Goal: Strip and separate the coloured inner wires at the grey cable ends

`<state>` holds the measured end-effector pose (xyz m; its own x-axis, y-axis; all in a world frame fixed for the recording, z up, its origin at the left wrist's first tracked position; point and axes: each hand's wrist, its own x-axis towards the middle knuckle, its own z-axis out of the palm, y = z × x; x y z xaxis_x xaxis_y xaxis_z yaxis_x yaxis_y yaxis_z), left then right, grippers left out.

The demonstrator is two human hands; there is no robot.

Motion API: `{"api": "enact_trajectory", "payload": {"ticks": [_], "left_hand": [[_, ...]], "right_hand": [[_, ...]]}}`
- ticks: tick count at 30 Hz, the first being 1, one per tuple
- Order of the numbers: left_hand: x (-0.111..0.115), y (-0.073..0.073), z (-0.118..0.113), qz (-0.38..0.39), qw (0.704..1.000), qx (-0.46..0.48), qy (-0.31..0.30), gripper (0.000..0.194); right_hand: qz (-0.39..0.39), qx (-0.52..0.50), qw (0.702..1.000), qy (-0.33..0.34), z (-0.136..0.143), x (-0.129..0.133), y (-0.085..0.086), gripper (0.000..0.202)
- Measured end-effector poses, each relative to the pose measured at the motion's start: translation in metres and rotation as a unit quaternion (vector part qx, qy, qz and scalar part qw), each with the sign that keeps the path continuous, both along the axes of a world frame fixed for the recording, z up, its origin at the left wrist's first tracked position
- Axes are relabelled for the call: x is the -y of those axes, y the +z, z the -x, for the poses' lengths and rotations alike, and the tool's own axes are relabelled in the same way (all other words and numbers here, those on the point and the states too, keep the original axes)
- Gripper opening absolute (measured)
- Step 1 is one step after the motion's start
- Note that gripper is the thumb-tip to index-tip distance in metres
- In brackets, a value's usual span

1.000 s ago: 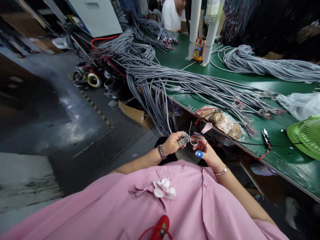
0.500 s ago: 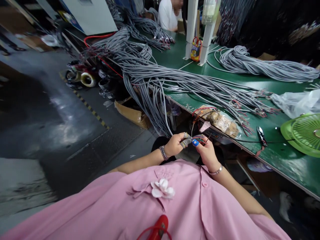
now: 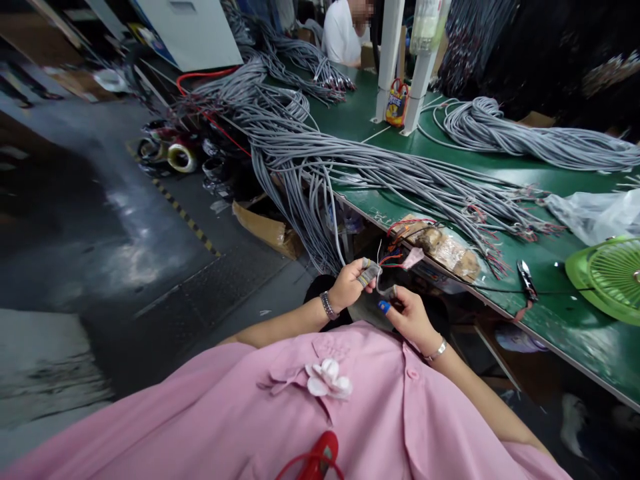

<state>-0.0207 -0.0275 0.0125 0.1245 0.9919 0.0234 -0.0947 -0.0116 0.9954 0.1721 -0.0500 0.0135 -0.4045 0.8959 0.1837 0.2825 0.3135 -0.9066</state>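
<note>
My left hand (image 3: 349, 285), with grey covers on its fingertips, pinches the end of a grey cable where coloured wires (image 3: 392, 259) fan out, one white wire standing up. Just to the right and slightly lower is my right hand (image 3: 411, 319), blue tape round the thumb. Its fingers are bent near a grey strand that hangs from the left fingertips; whether they grip it is too small to tell. Behind both hands, a long bundle of grey cables (image 3: 360, 157) lies over the green table (image 3: 565, 333) and droops off its near edge.
A green fan (image 3: 613, 277) and cutters (image 3: 527, 280) lie at right on the table. A wrapped brown packet (image 3: 445, 250) sits at its edge. White posts (image 3: 390, 60) rise behind. A person in white (image 3: 341, 33) is at the far side.
My right hand has moved slightly down, away from the coloured wires, which now spread freely beyond my left fingertips. The left hand has barely moved. The view has shifted a little.
</note>
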Motion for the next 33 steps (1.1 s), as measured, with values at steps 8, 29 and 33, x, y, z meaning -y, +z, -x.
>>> {"api": "enact_trajectory", "payload": {"ticks": [8,29,33], "left_hand": [[0.001,-0.005,-0.001,-0.025,0.999,-0.042,-0.018,0.035],[-0.028,0.036,0.025,-0.070,0.902,-0.099,-0.415,0.040],[-0.037,0.053,0.023,-0.094,0.892,-0.121,-0.425,0.038]], "right_hand": [[-0.177,0.074,0.981,0.034,-0.012,0.023,0.025,0.010],[-0.237,0.173,0.954,0.066,-0.027,-0.004,0.021,0.017],[-0.229,0.182,0.950,0.106,-0.037,-0.011,0.028,0.014]]}}
